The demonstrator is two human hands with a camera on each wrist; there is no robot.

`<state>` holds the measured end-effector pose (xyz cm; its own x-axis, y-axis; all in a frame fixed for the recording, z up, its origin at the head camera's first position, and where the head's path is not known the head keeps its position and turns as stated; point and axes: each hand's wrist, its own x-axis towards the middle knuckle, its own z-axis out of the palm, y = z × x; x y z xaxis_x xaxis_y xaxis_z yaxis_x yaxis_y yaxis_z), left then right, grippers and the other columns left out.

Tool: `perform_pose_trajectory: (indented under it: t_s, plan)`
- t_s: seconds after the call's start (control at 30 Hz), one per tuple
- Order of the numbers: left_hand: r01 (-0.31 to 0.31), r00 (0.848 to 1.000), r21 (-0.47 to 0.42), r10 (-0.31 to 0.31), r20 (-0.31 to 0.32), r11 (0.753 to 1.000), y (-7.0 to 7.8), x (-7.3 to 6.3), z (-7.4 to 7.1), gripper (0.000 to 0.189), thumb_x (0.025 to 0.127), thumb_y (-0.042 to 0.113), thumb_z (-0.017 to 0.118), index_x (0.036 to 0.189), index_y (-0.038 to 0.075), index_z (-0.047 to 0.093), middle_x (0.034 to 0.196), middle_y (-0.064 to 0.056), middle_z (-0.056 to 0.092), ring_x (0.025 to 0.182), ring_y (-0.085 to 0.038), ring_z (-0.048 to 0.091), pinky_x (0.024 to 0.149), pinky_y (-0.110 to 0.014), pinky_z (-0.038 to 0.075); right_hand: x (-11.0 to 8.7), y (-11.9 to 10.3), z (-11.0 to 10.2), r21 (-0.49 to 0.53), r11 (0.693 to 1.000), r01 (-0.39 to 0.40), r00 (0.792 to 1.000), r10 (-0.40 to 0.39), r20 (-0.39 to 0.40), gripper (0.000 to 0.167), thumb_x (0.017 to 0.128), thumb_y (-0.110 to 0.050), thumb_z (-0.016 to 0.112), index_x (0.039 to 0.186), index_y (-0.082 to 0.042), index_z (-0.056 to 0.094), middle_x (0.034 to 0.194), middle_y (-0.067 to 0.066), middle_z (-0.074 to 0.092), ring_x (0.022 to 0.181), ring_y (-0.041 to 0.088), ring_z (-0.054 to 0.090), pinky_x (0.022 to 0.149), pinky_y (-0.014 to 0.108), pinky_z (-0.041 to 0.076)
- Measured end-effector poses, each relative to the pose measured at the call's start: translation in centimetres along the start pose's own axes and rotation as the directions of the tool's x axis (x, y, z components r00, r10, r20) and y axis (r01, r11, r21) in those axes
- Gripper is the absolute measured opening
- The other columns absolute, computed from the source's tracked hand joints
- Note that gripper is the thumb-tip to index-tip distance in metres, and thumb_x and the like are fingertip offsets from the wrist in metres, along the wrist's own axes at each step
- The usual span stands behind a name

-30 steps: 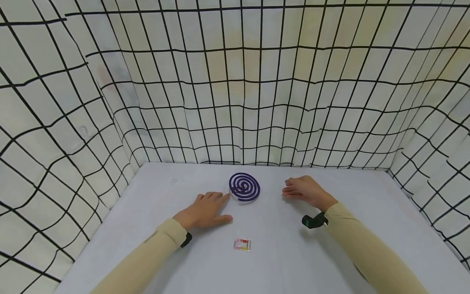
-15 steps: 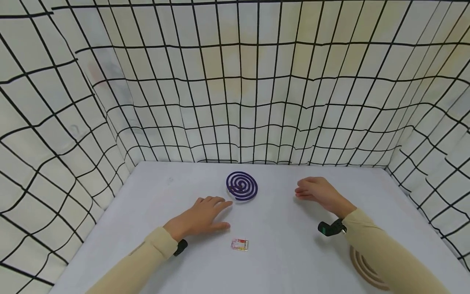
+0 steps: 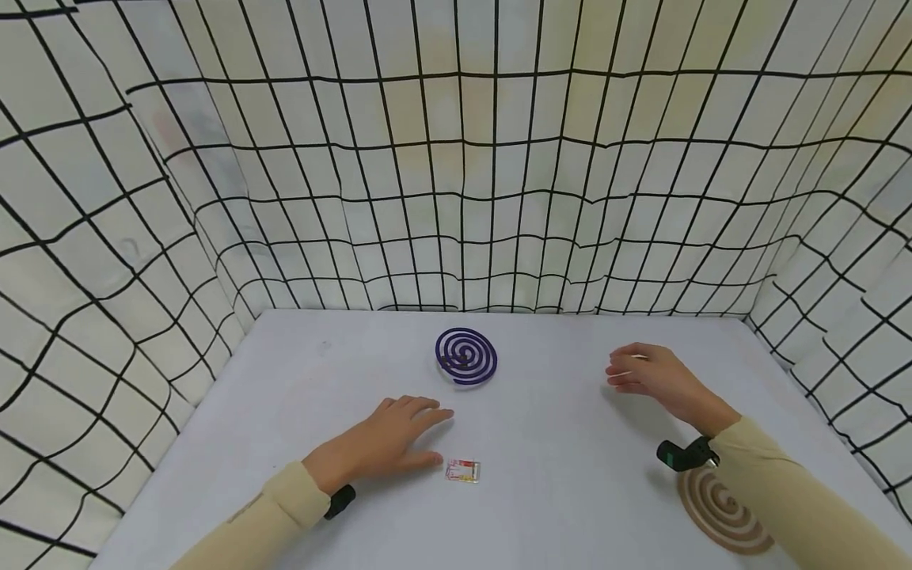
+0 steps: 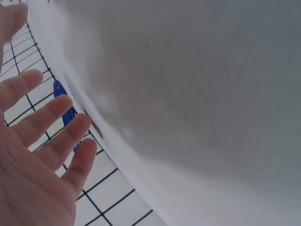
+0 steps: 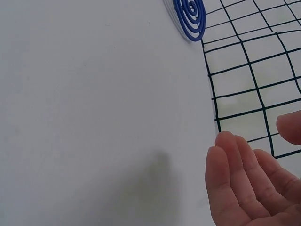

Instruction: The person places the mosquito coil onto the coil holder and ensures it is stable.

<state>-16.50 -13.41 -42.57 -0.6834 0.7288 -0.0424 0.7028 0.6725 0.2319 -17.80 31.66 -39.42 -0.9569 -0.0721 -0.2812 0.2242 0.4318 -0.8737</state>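
Purple coil (image 3: 465, 356) (roundish) lies at one o'clock from the nearer left hand (image 3: 381, 442), spread, empty; right hand (image 3: 668, 382) cupped, empty.

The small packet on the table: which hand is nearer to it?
Left. The left hand is close by, to the left of the packet; the right hand is well off to the right and farther forward.

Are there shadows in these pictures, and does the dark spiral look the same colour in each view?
Head view: soft shadows under the left hand and right hand, spiral purple; left wrist view: grey shading over the table, spiral blue, partly behind fingers; right wrist view: blurry shadow low down, spiral blue.
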Motion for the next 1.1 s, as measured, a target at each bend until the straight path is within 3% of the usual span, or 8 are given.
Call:
perform_pose_trajectory:
  t_s: [0.2, 0.57, 0.9, 1.1]
  plan:
    - [-0.058, 0.998, 0.005, 0.058, -0.024, 0.998, 0.4, -0.7, 0.2, 0.059, 0.098, 0.052, 0.066, 0.15, 0.028, 0.052, 0.147, -0.005, 0.059, 0.138, -0.026, 0.054, 0.109, -0.05, 0.043, -1.6, 1.0, -1.0, -0.12, 0.992, 0.037, 0.999, -0.039, -0.021, 0.056, 0.108, -0.034, 0.053, 0.144, 0.008, 0.045, 0.139, 0.031, 0.061, 0.115, 0.023, 0.072, 0.094, 0.032, 0.061]
    - [-0.112, 0.994, 0.016, 0.113, -0.009, 0.994, 1.1, -2.0, 0.4, 0.051, 0.098, 0.053, 0.065, 0.145, 0.035, 0.057, 0.147, -0.002, 0.059, 0.137, -0.023, 0.054, 0.107, -0.048, 0.044, -4.8, 2.6, -2.7, -0.271, 0.962, 0.02, 0.996, -0.044, -0.081, 0.051, 0.106, -0.036, 0.057, 0.139, 0.003, 0.052, 0.132, 0.026, 0.068, 0.111, 0.027, 0.074, 0.087, 0.031, 0.062]
    - [-0.168, 0.985, -0.001, 0.168, 0.034, 0.986, 1.1, -2.6, 0.6, 0.045, 0.1, 0.054, 0.062, 0.143, 0.043, 0.059, 0.153, -0.003, 0.055, 0.144, -0.029, 0.048, 0.108, -0.053, 0.044, -7.2, 4.8, -5.0, -0.315, 0.949, 0.013, 0.993, -0.049, -0.109, 0.051, 0.109, -0.036, 0.052, 0.137, 0.006, 0.051, 0.131, 0.028, 0.068, 0.099, 0.008, 0.074, 0.081, 0.023, 0.06]
    - [-0.157, 0.987, 0.012, 0.157, 0.032, 0.987, 1.1, -2.9, 0.7, 0.047, 0.1, 0.054, 0.061, 0.145, 0.041, 0.058, 0.155, -0.002, 0.053, 0.146, -0.03, 0.047, 0.108, -0.054, 0.044, -8.3, 6.4, -6.0, -0.329, 0.943, -0.047, 0.991, 0.003, -0.131, 0.052, 0.11, -0.035, 0.049, 0.139, 0.008, 0.049, 0.132, 0.03, 0.067, 0.1, 0.013, 0.074, 0.081, 0.026, 0.061]
